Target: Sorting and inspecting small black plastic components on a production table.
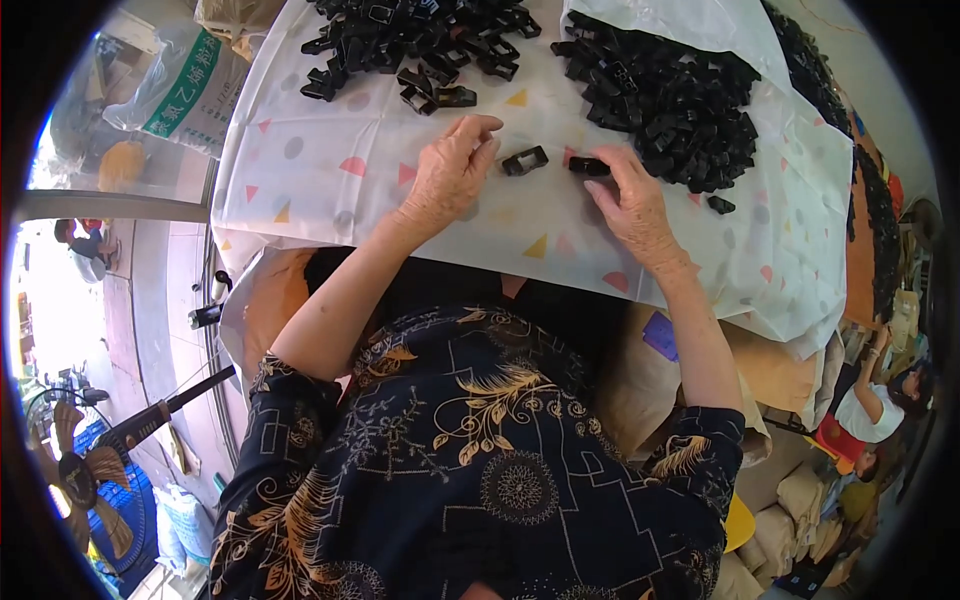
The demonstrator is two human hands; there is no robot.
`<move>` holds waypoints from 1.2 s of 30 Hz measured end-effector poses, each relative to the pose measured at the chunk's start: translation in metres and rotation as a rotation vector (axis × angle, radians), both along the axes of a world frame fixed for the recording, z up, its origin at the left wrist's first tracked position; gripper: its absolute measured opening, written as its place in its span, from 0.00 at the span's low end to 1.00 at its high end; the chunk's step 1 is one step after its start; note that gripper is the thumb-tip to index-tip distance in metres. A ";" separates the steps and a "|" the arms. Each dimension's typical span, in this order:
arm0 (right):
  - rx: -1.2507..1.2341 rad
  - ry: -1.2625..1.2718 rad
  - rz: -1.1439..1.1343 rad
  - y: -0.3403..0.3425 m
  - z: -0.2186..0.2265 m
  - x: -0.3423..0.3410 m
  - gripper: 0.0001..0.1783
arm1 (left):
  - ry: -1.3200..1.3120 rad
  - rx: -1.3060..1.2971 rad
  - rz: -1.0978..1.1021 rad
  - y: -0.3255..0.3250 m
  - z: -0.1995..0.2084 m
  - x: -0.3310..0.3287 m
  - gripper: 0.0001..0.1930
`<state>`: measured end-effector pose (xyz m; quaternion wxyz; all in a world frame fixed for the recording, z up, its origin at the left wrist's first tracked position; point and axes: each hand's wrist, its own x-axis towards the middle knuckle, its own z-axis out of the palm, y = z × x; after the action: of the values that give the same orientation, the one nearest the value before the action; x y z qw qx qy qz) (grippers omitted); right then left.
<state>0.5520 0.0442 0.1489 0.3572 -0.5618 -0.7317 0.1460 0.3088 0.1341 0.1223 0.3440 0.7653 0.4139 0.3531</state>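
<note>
From where I'm standing, the left hand is hovering over or resting on the patterned surface, I can't tell which; its fingers are curling loosely, a small gap is showing between thumb and forefinger, and they are holding nothing that I can see. The right hand is keeping its fingers nearly closed, bending over the right end of a black piece and gripping it there, the thumb sitting slightly lower. Between the two hands, a loose black piece is lying by itself, just beside the left fingertips.

Beyond the left hand a heap of black parts is spreading to the far side, two pieces straying toward the hand. A larger pile is crowding the right hand's far side, leaving tight room there, with one small black part lying just off its near end. Bare covering is stretching widest to the left, and an open strip is running between both hands and the near edge, where the forearms are crossing.
</note>
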 end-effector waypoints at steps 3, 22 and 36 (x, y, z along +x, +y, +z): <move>0.042 -0.038 -0.014 -0.003 -0.003 0.004 0.23 | -0.007 0.037 -0.024 -0.005 0.002 -0.004 0.12; -0.107 0.213 -0.084 -0.004 0.012 -0.020 0.13 | 0.497 0.141 -0.418 0.001 0.029 0.019 0.20; 0.137 -0.132 0.061 0.007 -0.002 -0.040 0.17 | 0.295 0.095 -0.355 0.005 0.015 0.018 0.16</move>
<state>0.5119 0.0510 0.1465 0.3413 -0.5221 -0.7786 0.0689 0.3264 0.1388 0.1373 0.3002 0.8847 0.3015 0.1907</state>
